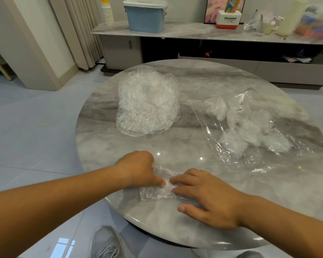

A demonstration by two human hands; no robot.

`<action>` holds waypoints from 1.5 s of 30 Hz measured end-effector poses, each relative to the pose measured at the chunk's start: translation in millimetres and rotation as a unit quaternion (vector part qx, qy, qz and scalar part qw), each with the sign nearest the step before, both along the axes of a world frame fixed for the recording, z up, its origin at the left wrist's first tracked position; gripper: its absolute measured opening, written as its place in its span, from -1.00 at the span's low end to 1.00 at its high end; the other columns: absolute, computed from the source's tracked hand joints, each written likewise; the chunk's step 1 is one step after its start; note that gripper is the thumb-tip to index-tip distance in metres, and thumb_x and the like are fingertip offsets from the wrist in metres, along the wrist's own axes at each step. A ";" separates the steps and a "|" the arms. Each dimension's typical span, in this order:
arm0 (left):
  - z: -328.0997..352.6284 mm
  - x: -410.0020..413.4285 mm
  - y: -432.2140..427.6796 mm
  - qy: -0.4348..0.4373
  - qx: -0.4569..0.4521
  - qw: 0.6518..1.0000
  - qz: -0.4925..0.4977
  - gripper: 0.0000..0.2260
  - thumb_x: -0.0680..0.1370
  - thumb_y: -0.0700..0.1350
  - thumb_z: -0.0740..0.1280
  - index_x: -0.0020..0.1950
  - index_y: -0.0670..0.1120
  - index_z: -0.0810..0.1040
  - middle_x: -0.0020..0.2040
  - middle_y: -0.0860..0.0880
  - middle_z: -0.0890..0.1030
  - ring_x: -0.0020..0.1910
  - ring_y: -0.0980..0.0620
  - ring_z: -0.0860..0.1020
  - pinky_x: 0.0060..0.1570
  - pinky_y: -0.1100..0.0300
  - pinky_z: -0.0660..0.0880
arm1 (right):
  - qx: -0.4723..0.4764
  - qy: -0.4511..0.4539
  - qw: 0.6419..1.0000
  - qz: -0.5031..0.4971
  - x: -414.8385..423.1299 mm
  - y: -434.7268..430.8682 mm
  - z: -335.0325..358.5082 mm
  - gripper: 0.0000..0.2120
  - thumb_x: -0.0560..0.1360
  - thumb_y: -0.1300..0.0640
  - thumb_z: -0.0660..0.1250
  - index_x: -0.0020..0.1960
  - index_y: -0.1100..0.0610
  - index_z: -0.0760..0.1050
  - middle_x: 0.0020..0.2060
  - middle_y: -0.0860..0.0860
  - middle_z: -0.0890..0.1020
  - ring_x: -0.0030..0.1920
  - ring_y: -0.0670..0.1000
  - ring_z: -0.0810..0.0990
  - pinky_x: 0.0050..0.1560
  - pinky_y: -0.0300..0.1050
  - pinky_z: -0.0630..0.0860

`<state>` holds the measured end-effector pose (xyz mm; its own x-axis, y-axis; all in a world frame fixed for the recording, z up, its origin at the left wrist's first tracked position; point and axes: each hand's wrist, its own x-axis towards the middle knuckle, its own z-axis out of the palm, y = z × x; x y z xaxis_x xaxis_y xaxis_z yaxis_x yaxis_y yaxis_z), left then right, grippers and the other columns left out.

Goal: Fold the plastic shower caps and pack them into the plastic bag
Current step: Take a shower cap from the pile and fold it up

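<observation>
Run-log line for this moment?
folding | left hand grips shower cap | right hand presses it flat | unfolded pile behind | plastic bag holds folded caps

One head-worn wide-angle view, looking forward and down, close over round table (199,144)

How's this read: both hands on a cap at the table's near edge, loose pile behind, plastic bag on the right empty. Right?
Bag's wrong: head view shows the plastic bag holding several folded caps. Rest holds: left hand and right hand on the cap, loose pile behind.
</observation>
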<state>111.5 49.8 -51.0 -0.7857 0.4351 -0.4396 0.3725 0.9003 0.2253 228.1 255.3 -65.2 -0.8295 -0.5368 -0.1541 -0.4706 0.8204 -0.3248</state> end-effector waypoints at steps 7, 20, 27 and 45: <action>0.2 -9.6 -15.5 -0.213 0.201 0.945 0.142 -0.74 0.48 -0.11 0.55 -0.03 -0.26 0.59 -0.27 -0.13 0.62 -0.31 -0.05 0.64 -0.23 0.06 0.66 | 0.023 -0.013 1.000 0.014 1.4 -1.0 -0.2 -0.48 0.63 -0.35 0.01 0.49 -0.19 0.35 0.55 -0.18 0.22 0.43 -0.10 0.20 0.40 -0.10 0.18; 6.3 12.7 1.9 -0.412 0.384 0.790 0.241 -0.83 0.54 -0.22 0.46 0.06 -0.18 0.52 -0.17 -0.23 0.64 -0.22 -0.07 0.67 -0.14 0.11 0.67 | 0.018 -0.031 0.999 -0.001 3.9 -6.4 -4.2 -0.49 0.61 -0.36 0.04 0.52 -0.25 0.24 0.58 -0.13 0.07 0.46 -0.06 0.12 0.48 -0.07 0.10; 5.2 18.2 9.2 -0.439 0.360 0.784 0.251 -0.76 0.63 -0.16 0.33 0.26 -0.22 0.56 0.00 -0.23 0.68 0.05 -0.20 0.70 0.17 -0.11 0.61 | -0.168 0.030 0.976 -0.138 14.2 15.1 8.0 -0.70 0.55 -0.20 0.23 0.10 -0.08 0.62 0.27 -0.19 0.44 0.29 -0.22 0.43 0.27 -0.34 0.34; 15.4 25.7 25.3 -0.415 0.308 0.833 0.198 -0.74 0.63 -0.04 0.26 0.28 -0.04 0.57 0.18 -0.15 0.65 0.03 -0.03 0.65 0.23 -0.08 0.57 | -0.256 -0.218 0.882 -0.331 -7.0 21.5 21.3 -0.73 0.59 -0.03 0.35 -0.13 0.15 0.66 -0.42 -0.03 0.51 -0.37 -0.04 0.46 -0.25 -0.11 0.46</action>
<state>137.3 75.1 -35.6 -0.4587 0.5576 -0.6919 -0.4396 0.5343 0.7220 221.0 276.7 -43.9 -0.9092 -0.0483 -0.4135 0.3173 0.5624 -0.7635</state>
